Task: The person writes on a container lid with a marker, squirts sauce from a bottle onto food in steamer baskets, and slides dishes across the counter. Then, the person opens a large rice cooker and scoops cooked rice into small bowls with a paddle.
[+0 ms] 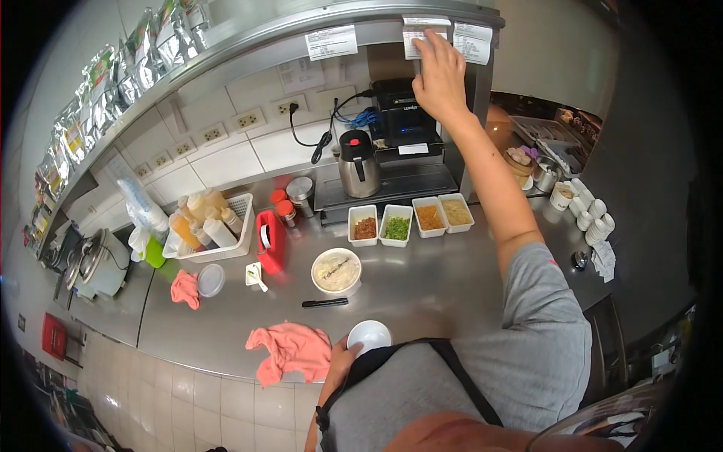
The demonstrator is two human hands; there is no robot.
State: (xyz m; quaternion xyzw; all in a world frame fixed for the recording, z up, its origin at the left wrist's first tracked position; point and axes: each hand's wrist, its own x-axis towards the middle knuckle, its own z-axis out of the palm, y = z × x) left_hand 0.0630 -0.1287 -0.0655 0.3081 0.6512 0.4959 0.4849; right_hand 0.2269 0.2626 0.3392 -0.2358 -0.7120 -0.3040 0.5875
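Note:
My right hand (439,75) is raised to the shelf edge, its fingers apart over a printed slip (426,27). A second slip (472,43) hangs just right of it, and another slip (331,42) hangs further left. Low at the counter's front edge, my left hand (343,360) has its fingers round the side of a white bowl (370,337), partly hidden by my body. Beyond that bowl stands a round tub (337,272) with pale contents and dark writing on top. A black marker (325,303) lies in front of the tub.
Four white trays with toppings (395,225) stand behind the tub, near a steel jug (358,166) and a black printer (405,113). To the left are a red tape dispenser (271,241), a bottle basket (245,241) and pink cloths (290,350). Stacked cups (595,218) stand right.

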